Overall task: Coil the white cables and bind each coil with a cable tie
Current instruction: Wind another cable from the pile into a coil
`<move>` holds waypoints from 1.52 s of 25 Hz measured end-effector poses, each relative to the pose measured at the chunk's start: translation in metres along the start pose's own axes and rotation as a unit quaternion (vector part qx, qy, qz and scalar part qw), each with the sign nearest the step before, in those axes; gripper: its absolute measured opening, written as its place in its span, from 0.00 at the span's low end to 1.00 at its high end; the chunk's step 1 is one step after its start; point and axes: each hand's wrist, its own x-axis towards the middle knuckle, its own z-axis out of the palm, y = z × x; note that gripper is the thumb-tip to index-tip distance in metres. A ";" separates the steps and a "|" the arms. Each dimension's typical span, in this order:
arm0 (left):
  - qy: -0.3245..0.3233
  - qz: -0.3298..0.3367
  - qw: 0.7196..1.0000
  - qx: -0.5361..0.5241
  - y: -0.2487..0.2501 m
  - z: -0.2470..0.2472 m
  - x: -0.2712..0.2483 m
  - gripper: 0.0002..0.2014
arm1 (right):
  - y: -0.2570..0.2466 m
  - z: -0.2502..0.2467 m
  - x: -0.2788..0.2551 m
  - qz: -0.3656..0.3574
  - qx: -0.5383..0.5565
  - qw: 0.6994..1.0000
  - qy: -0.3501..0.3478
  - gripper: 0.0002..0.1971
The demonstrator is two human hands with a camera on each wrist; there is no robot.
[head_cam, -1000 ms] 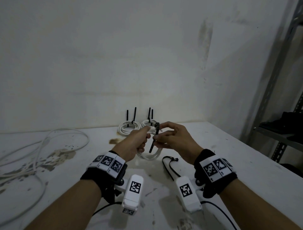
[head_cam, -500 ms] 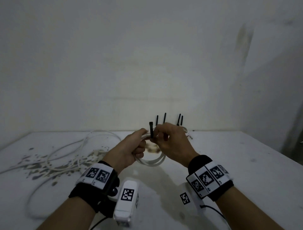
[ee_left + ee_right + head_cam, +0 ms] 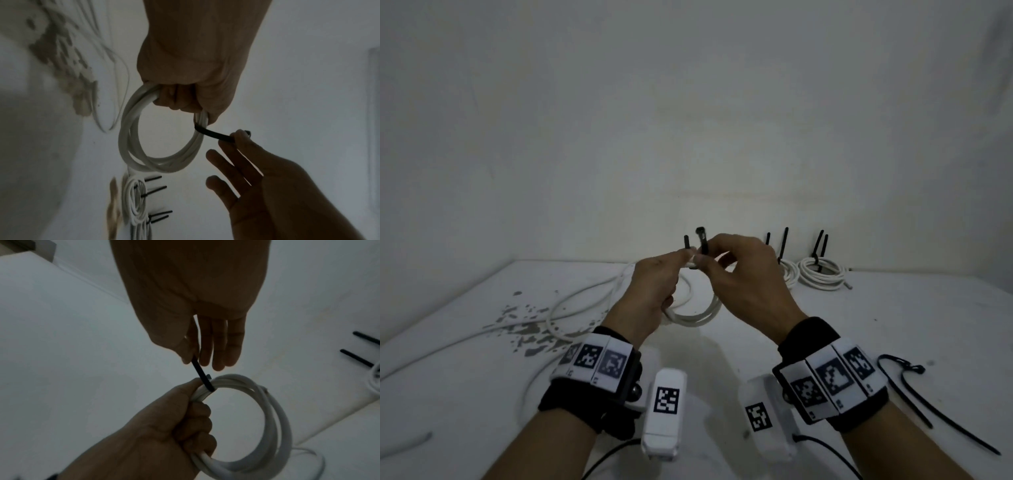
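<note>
My left hand [image 3: 664, 284] grips a white cable coil [image 3: 695, 318] above the table, its fingers curled round the strands [image 3: 131, 138]. A black cable tie [image 3: 702, 243] is wrapped round the coil beside my left thumb [image 3: 202, 374]. My right hand [image 3: 736, 270] pinches the tie between thumb and forefinger, with the other fingers spread straight [image 3: 236, 170]. Two black ends of the tie stick up above the fingertips in the head view.
Two bound coils [image 3: 822, 274] with upright black tie tails lie at the back right by the wall. Loose white cables [image 3: 585, 301] sprawl over the stained left side of the table. Spare black cable ties [image 3: 914, 394] lie at the right, beside my right wrist.
The tie was slanting beside the coil and now stands above my fingers with both ends showing. My hands rose slightly, and the view swung left.
</note>
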 end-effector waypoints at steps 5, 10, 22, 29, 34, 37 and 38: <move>-0.042 0.140 0.984 0.104 0.002 -0.013 0.008 0.06 | 0.006 0.003 0.025 0.097 0.071 0.992 0.025 0.06; -0.045 0.180 0.968 0.170 -0.001 -0.013 0.013 0.07 | 0.008 0.002 0.025 0.064 0.027 0.997 0.027 0.08; -0.034 0.191 0.935 0.296 0.005 -0.015 0.011 0.08 | 0.019 0.005 0.025 0.049 -0.017 0.998 -0.032 0.08; -0.022 0.172 0.943 0.285 0.009 -0.010 0.010 0.10 | 0.022 0.001 0.022 0.032 -0.038 0.993 -0.106 0.08; 0.000 0.076 0.986 0.148 0.015 -0.007 0.003 0.08 | 0.009 -0.002 0.019 -0.027 -0.086 0.993 -0.081 0.24; 0.015 0.038 0.993 0.106 0.017 -0.005 -0.003 0.11 | 0.010 0.004 0.018 -0.031 -0.090 0.991 -0.096 0.32; 0.009 0.031 0.994 0.100 0.017 -0.003 -0.004 0.11 | 0.012 0.007 0.018 -0.036 -0.090 0.992 -0.078 0.31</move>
